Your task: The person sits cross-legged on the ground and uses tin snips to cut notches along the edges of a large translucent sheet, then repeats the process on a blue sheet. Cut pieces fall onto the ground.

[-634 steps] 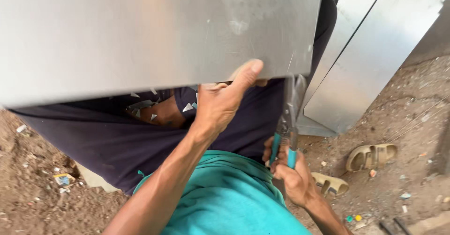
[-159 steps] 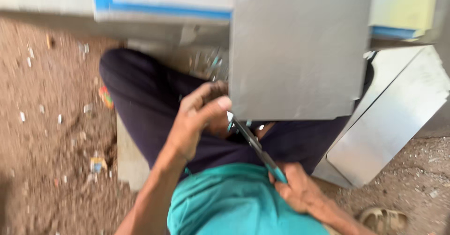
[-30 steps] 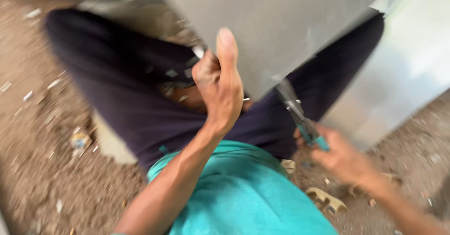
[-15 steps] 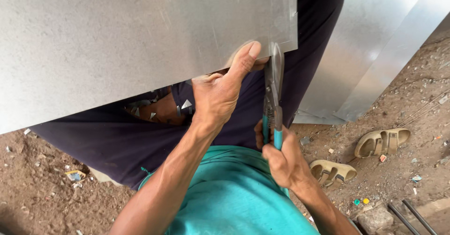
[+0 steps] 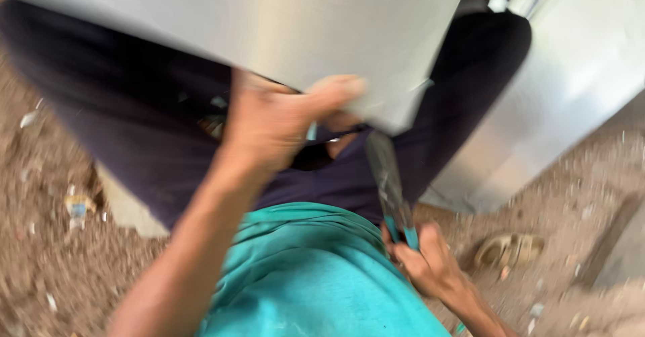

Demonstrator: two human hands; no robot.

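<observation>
Teal cloth of the person's shirt (image 5: 316, 276) fills the near bottom of the view, blurred by motion. Just beside it, low on the right, the right hand (image 5: 430, 263) is closed in a full grip around the teal handles of a pair of metal snips (image 5: 390, 182). The long axis of the snips runs from this hand up and slightly to the left, away from the body, and the dark blades point toward the lower edge of the metal sheet (image 5: 282, 28). The blade tips seem to meet that edge near its lower right corner, but the blur does not let me tell if they are already in the metal or only touching it.

A little farther, the left hand (image 5: 275, 125) grips the same lower edge of the sheet, with the thumb stretched along it to the right. This hand is nearer to the sheet than the right one; it holds it directly, just to the left of the blades.

The sheet is grey and smooth, held above the lap over the dark trousers (image 5: 134, 108), and its long side goes across the view from left to right.

Beyond, to the right, a second grey sheet (image 5: 557, 95) leans on the dirt ground (image 5: 40, 256), and a sandal (image 5: 507, 249) lies near it.
</observation>
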